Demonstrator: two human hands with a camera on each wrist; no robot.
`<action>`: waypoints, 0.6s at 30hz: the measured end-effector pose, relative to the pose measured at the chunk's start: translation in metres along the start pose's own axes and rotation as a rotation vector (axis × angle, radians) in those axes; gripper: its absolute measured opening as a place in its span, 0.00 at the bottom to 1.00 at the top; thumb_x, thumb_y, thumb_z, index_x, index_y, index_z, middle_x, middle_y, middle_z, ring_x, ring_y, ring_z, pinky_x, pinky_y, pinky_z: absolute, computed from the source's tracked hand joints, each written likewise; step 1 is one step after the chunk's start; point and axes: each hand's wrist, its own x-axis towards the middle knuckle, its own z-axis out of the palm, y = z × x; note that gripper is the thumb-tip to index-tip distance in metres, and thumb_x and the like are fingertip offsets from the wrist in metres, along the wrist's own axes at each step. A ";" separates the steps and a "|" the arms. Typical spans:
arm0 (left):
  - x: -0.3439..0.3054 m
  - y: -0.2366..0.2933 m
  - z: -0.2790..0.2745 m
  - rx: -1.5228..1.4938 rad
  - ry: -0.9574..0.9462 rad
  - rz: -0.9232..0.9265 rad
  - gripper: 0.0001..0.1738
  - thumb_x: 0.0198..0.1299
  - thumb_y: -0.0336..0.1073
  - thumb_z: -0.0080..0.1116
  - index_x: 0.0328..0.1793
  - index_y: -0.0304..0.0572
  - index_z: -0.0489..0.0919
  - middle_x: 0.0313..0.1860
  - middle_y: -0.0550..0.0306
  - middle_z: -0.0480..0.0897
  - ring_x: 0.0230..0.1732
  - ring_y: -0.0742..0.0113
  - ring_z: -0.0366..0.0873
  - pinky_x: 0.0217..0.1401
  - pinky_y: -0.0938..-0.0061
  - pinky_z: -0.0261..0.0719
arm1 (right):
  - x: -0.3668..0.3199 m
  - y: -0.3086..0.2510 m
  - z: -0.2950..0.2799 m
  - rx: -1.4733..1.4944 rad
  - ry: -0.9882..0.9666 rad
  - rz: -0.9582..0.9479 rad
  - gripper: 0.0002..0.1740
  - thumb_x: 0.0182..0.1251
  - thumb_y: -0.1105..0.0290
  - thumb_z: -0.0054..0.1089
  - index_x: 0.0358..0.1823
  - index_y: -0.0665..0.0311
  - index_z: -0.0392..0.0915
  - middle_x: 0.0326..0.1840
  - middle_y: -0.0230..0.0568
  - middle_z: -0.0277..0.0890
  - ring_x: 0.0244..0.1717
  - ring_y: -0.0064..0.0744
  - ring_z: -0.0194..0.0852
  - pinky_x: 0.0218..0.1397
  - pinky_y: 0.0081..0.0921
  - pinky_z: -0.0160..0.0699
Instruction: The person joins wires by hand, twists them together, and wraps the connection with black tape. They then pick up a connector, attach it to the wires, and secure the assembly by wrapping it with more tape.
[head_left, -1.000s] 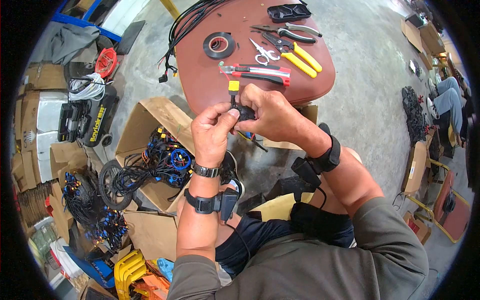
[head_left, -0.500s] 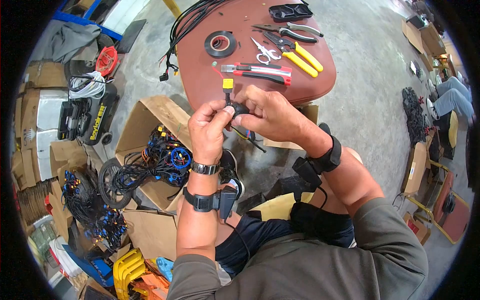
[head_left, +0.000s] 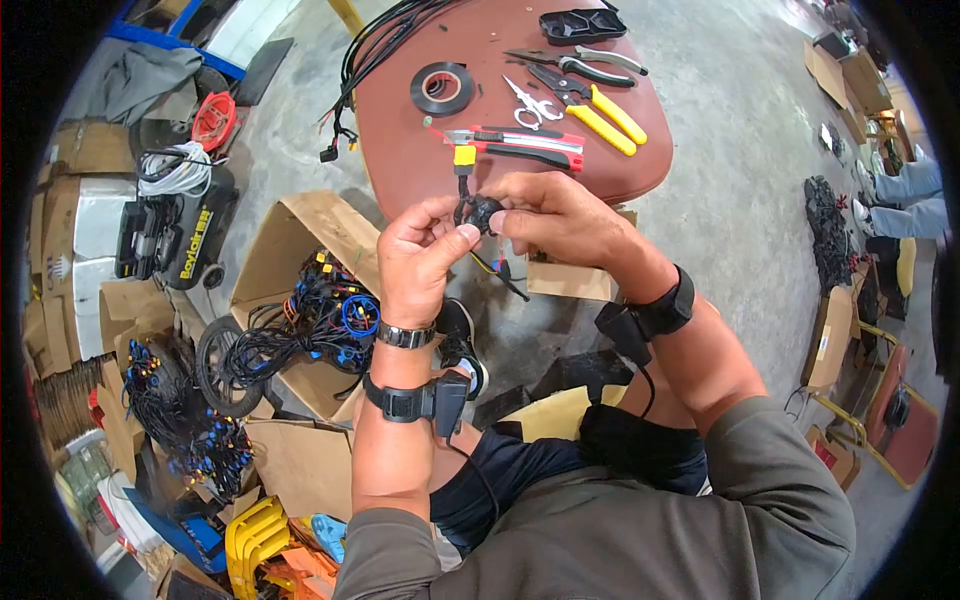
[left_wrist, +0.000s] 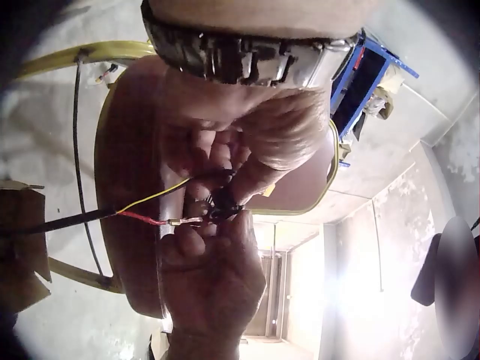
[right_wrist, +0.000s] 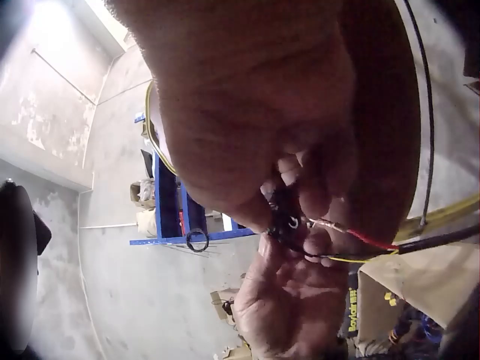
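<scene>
Both hands meet over the near edge of the red-brown seat (head_left: pixel 400 150), around a small, lumpy black part (head_left: pixel 485 213) with wires. My left hand (head_left: pixel 420 255) pinches its left side between thumb and fingers; a short black lead with a yellow connector (head_left: pixel 464 158) rises above it. Thumb and curled fingers of my right hand (head_left: pixel 560 215) grip the right side. Below hangs a black cable (head_left: pixel 512 287). In the left wrist view, its yellow wire (left_wrist: pixel 154 196) and red wire (left_wrist: pixel 142 217) run to the part, the red one ending in bare copper. Fingers hide much of the part.
On the seat lie a utility knife (head_left: pixel 515 145), black tape (head_left: pixel 442 90), small scissors (head_left: pixel 532 104), yellow-handled wire strippers (head_left: pixel 605 118), pliers (head_left: pixel 580 65) and a black tray (head_left: pixel 582 25). Black cables (head_left: pixel 365 65) hang off its left side. A cardboard box (head_left: pixel 290 240) holds tangled harnesses.
The right fingers have shifted around the black part, exposing more of it. The yellow connector swung left and then back, now slightly lower than at first. The left hand stays gripping.
</scene>
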 end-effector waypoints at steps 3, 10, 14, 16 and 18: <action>0.000 0.001 -0.001 0.013 -0.022 0.000 0.18 0.59 0.19 0.63 0.56 0.30 0.80 0.41 0.52 0.86 0.36 0.67 0.83 0.44 0.72 0.84 | 0.000 -0.004 0.000 0.026 -0.024 0.046 0.16 0.76 0.69 0.54 0.61 0.67 0.75 0.29 0.26 0.76 0.28 0.14 0.74 0.32 0.18 0.75; -0.001 0.004 0.003 -0.056 -0.042 0.005 0.19 0.59 0.19 0.62 0.58 0.29 0.80 0.41 0.49 0.87 0.37 0.64 0.85 0.44 0.71 0.84 | 0.001 0.000 -0.002 0.031 -0.045 0.066 0.15 0.77 0.66 0.52 0.59 0.66 0.75 0.28 0.28 0.77 0.27 0.15 0.75 0.32 0.18 0.75; 0.000 0.007 0.004 -0.034 -0.039 -0.021 0.19 0.59 0.18 0.60 0.57 0.29 0.79 0.42 0.47 0.87 0.38 0.61 0.86 0.44 0.71 0.84 | 0.000 -0.007 -0.001 0.012 -0.056 0.062 0.12 0.77 0.66 0.52 0.51 0.66 0.77 0.29 0.28 0.78 0.26 0.16 0.73 0.30 0.18 0.73; 0.000 0.008 0.004 -0.039 -0.046 -0.019 0.19 0.59 0.18 0.59 0.58 0.28 0.79 0.43 0.46 0.87 0.38 0.60 0.86 0.44 0.70 0.84 | 0.000 -0.007 0.001 0.031 -0.040 0.055 0.10 0.77 0.66 0.52 0.47 0.66 0.76 0.30 0.28 0.78 0.25 0.16 0.73 0.29 0.18 0.72; 0.000 0.007 0.004 -0.046 -0.045 -0.023 0.19 0.59 0.18 0.58 0.58 0.28 0.79 0.43 0.45 0.86 0.38 0.60 0.86 0.44 0.70 0.84 | 0.000 -0.007 0.001 0.042 -0.034 0.053 0.10 0.77 0.66 0.52 0.44 0.66 0.76 0.30 0.29 0.79 0.24 0.16 0.72 0.27 0.18 0.72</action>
